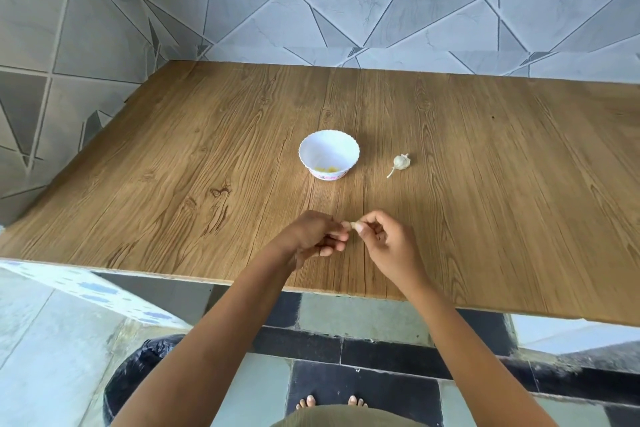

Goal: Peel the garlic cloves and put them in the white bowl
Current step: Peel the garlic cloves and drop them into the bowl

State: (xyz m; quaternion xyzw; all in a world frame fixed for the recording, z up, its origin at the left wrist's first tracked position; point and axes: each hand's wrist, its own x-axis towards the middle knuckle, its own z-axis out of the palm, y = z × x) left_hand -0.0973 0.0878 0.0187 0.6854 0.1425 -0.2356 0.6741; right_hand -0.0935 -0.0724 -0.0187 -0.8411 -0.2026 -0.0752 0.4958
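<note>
Pale and papery, the clove point(350, 225) is pinched between the fingers point(337, 236) of both hands, just above the near part of the counter point(207, 166). The fingers of the left hand point(311, 237) are curled in and closed on one end of it. The thumb and forefinger of the right hand point(384, 243) are closed on the other end, with the remaining fingers loosely bent behind. Whether the skin is partly off cannot be told: the clove is small and mostly hidden by the fingertips.

Farther out, toward the middle of the counter, the bowl point(329, 132) is stood upright, well apart from the hands. A few yellowish pieces are seen at its bottom. They are judged to be cloves already peeled, though they are too small for that to be certain. To the right of the bowl and not touching it, the bulb point(401, 162) is laid on its side with its stalk pointed toward the near edge. It appears to have cloves left in it.

The task is therefore judged to be under way but far from finished. One clove is in hand, most likely being peeled, and is not yet put in the bowl. The rest of the bulb is left to be broken apart, peeled and added.
</note>
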